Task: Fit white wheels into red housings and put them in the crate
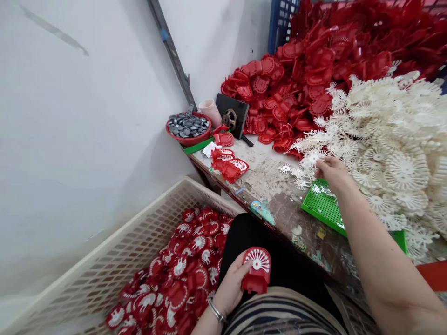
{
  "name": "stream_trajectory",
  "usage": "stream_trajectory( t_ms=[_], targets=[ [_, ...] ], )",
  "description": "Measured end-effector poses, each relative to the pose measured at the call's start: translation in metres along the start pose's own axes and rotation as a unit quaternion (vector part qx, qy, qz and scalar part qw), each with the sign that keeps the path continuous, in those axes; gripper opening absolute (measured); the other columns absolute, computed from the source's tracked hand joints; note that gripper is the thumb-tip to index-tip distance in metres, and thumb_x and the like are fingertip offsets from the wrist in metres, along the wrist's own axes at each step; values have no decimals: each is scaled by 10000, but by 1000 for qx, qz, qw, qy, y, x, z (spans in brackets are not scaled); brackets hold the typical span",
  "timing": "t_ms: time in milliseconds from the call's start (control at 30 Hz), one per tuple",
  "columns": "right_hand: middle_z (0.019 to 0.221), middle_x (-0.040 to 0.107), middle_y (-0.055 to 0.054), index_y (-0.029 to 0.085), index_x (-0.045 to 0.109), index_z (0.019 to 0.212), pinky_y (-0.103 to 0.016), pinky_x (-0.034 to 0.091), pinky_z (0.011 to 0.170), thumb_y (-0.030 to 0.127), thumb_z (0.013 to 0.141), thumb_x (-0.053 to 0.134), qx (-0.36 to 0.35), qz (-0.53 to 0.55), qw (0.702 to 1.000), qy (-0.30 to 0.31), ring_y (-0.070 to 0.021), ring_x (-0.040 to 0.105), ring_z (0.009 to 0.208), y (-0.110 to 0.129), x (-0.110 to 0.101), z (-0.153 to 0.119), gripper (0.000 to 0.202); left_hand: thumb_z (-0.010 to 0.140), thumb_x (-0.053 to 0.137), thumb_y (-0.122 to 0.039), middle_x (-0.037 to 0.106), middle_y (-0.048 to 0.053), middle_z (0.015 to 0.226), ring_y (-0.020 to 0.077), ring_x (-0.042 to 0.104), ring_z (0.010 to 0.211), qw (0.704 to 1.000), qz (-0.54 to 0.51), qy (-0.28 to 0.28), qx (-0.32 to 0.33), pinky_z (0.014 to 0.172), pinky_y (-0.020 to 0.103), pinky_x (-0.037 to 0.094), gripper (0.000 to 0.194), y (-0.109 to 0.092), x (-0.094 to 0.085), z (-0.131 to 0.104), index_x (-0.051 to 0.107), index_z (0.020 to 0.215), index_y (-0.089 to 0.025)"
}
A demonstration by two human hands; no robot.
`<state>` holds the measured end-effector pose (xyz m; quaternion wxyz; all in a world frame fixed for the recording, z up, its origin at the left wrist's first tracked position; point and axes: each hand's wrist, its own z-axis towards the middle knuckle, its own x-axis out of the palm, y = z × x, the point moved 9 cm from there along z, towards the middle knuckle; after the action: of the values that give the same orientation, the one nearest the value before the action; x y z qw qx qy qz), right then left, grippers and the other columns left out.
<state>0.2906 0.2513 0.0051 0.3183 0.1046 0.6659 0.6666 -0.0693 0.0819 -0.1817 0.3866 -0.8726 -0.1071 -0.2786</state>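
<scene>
My left hand [235, 281] grips a red plastic housing [256, 281] in front of my lap, thumb over its face. A white fan-shaped plastic piece [257, 261] lies in its rounded recess. Out over the table, my right hand [331, 173] has its fingers pinched on a white fan-shaped piece [312, 157] at the left edge of a large white heap [387, 144]. Its fingertips are partly hidden. Below the right hand sits a green perforated tray [323, 211] with small shiny bits in it; my forearm covers part of the tray.
Red housings [307, 79] are piled at the back before a blue crate [277, 25]. A red bowl [188, 137] of grey discs stands at the table's far left corner, near several red housings [228, 163]. A cream basket [87, 274] with red-and-white pieces stands at my left.
</scene>
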Motion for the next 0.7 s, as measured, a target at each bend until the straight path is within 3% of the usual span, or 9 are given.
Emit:
stream_trajectory(
  t_ms=[167, 467, 567, 700],
  targets=[
    [665, 559, 19, 200, 509, 878, -258, 507, 468, 273, 759, 669, 21, 4, 1000, -14, -104, 522, 479, 4, -1, 1, 213, 681, 802, -353, 747, 74, 922, 181, 669, 776, 1000, 10, -10, 3, 786, 292, 489, 401, -4, 1, -2, 707, 1021, -163],
    [645, 538, 44, 194, 493, 853, -202, 437, 448, 326, 730, 704, 13, 24, 1000, 11, -73, 487, 450, 29, 0, -19, 277, 684, 801, -358, 745, 88, 952, 186, 667, 809, 1000, 1, 3, 3, 795, 296, 480, 420, -4, 5, -3, 704, 1040, -158],
    [647, 533, 44, 184, 543, 850, -212, 471, 497, 422, 701, 726, 5, 44, 997, 69, -75, 509, 484, 39, 10, -45, 335, 682, 799, -366, 744, 83, 910, 173, 658, 764, 1000, 12, -2, 11, 755, 281, 480, 427, -6, 4, -3, 702, 1036, -148],
    [623, 539, 36, 176, 615, 974, -231, 482, 538, 518, 701, 714, 18, 44, 983, 177, -100, 539, 532, 34, 34, -110, 448, 654, 820, -367, 748, 70, 907, 171, 661, 771, 999, -9, -32, 25, 759, 280, 482, 424, -10, 6, -5, 704, 998, -150]
  ],
)
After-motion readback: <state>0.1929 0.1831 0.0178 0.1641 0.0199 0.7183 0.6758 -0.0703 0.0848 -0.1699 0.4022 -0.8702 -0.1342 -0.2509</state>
